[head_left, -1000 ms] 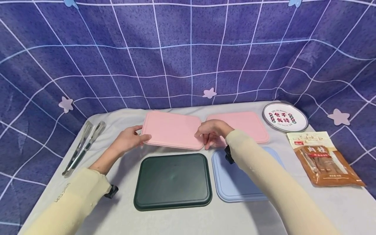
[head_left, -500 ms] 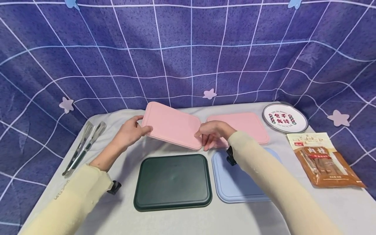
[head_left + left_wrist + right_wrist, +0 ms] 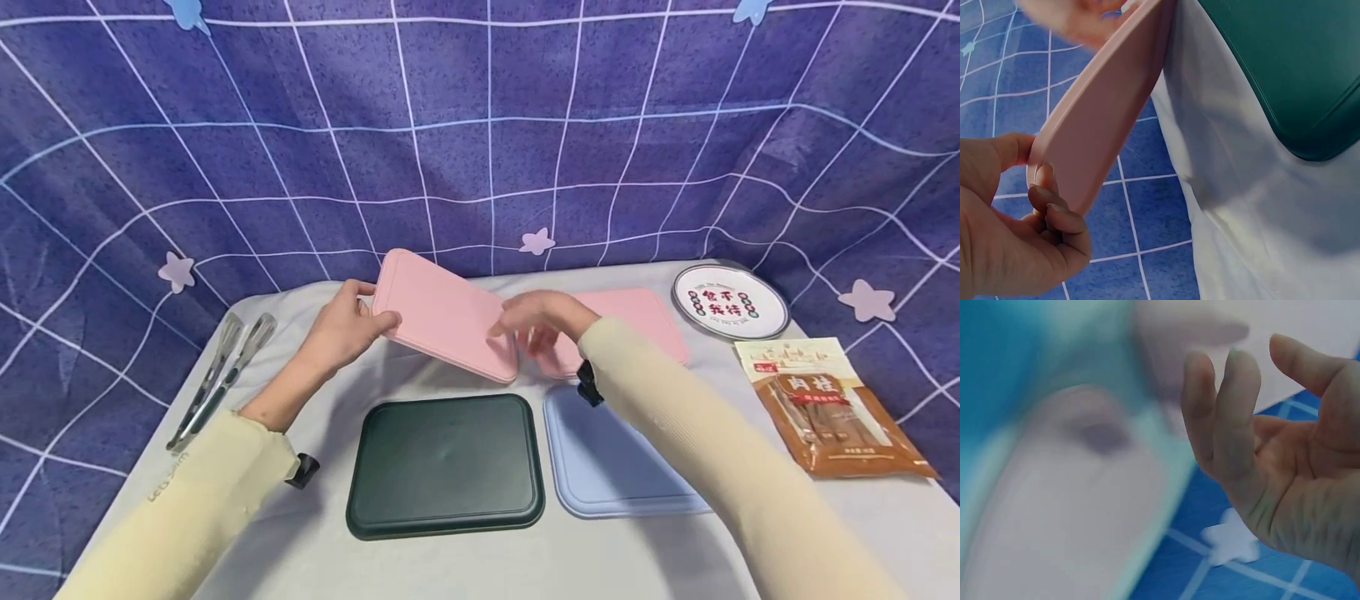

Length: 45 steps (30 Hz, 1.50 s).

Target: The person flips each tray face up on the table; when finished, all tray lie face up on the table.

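A: Fingers of the left hand (image 3: 341, 329) pinched on the raised left end of the pink board (image 3: 446, 315). Right?

B: Right hand (image 3: 543, 315) at its lower end; fingers loosely bent, thumb well apart, nothing gripped. Contact with the board: cannot tell.

A: Board position?

B: Behind the dark green board (image 3: 446, 467), tilted, left end up, right end low. Whether the low corner touches the white cloth (image 3: 450, 571): cannot tell.

A: Risks?

B: My judgement: held at one end, it could twist or slip from the pinch, its weight hanging beyond the fingertips. Swung right, it might knock the second pink board (image 3: 630, 317).

A: Surface, room?

B: Cloth creased at left; a fold could snag a dragged edge. Blue board (image 3: 592, 458) partly behind the right sleeve (image 3: 675, 425). Tongs (image 3: 213, 406) far left; plate (image 3: 731, 302) and brown packet (image 3: 832, 417) far right. Backdrop: purple-blue curtain (image 3: 450, 150), pale grid.
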Tool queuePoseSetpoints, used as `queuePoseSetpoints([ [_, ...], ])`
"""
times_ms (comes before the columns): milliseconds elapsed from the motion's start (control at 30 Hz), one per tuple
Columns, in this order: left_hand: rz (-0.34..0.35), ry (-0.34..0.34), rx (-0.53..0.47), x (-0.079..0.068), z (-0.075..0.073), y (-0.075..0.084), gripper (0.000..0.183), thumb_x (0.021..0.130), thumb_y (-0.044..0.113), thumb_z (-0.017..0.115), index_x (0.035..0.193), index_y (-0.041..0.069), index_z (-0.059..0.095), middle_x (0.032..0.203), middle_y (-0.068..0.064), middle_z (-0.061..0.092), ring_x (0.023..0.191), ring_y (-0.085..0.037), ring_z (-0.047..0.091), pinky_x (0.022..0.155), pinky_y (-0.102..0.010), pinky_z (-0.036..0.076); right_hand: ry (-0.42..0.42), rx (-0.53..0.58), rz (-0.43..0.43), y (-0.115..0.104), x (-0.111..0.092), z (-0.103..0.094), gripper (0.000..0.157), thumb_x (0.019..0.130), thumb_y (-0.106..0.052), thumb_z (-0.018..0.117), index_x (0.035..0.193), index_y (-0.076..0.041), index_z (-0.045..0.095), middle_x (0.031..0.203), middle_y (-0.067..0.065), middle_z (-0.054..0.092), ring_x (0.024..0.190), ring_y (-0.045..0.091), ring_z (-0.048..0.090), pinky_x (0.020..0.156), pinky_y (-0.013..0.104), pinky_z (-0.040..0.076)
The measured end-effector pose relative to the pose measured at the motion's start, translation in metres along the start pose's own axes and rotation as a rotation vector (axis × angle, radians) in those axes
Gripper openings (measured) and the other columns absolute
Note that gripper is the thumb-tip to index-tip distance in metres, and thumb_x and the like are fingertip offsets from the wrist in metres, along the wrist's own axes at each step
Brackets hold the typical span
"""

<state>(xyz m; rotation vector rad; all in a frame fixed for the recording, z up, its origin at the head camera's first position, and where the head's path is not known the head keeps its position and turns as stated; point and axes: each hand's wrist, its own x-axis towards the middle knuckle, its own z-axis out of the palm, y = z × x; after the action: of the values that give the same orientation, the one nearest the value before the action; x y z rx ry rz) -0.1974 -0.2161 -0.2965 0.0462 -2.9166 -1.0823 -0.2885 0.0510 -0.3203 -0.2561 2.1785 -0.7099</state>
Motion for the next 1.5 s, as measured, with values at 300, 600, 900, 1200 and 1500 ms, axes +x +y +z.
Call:
queuePoseSetpoints([
  [300,0.047,0.112,0.061,-0.003,0.007,0.011,0.059,0.088,0.031,0.064,0.136,0.000,0.050,0.088,-0.012,0.066,0.077,-0.025,0.061,0.068,-0.032,0.043,0.262,0.078,-0.152,-0.097,-0.017,-0.009,0.075,0.100,-0.042,0.057,0.162,-0.023,0.018,0.125,0.023,0.056,0.080,0.025,0.061,0.076,0.038,0.060],
  [600,0.056,0.194,0.083,-0.003,0.014,0.032,0.055,0.085,0.029,0.061,0.133,0.003,0.053,0.087,-0.010,0.066,0.080,-0.027,0.062,0.073,-0.039,0.046,0.471,-0.132,-0.126,-0.138,-0.015,-0.005,0.072,0.094,-0.055,0.057,0.156,-0.024,0.037,0.135,0.008,0.056,0.089,0.023,0.069,0.068,0.031,0.059],
  [900,0.109,0.232,0.089,-0.006,0.018,0.049,0.051,0.082,0.023,0.060,0.129,0.003,0.055,0.085,-0.007,0.062,0.076,-0.026,0.059,0.068,-0.037,0.044,0.446,-0.121,-0.070,-0.149,-0.022,-0.012,0.051,0.089,-0.048,0.067,0.126,-0.015,0.058,0.113,0.009,0.059,0.080,0.028,0.075,0.068,0.033,0.061],
  [1200,0.130,0.169,0.020,-0.010,0.019,0.055,0.059,0.086,0.024,0.060,0.141,0.005,0.051,0.089,-0.005,0.066,0.073,-0.020,0.059,0.064,-0.031,0.044,0.505,-0.145,-0.041,-0.146,-0.028,-0.016,0.025,0.087,-0.039,0.060,0.087,-0.015,0.060,0.090,0.003,0.057,0.077,0.022,0.071,0.067,0.030,0.061],
  [1500,0.149,-0.081,-0.258,-0.019,0.023,0.049,0.075,0.096,0.032,0.064,0.159,0.014,0.028,0.103,-0.010,0.068,0.086,-0.019,0.062,0.073,-0.029,0.048,0.471,-0.148,-0.120,-0.131,-0.041,-0.031,0.048,0.087,-0.031,0.053,0.131,-0.012,0.052,0.087,0.006,0.058,0.068,0.023,0.073,0.066,0.034,0.061],
])
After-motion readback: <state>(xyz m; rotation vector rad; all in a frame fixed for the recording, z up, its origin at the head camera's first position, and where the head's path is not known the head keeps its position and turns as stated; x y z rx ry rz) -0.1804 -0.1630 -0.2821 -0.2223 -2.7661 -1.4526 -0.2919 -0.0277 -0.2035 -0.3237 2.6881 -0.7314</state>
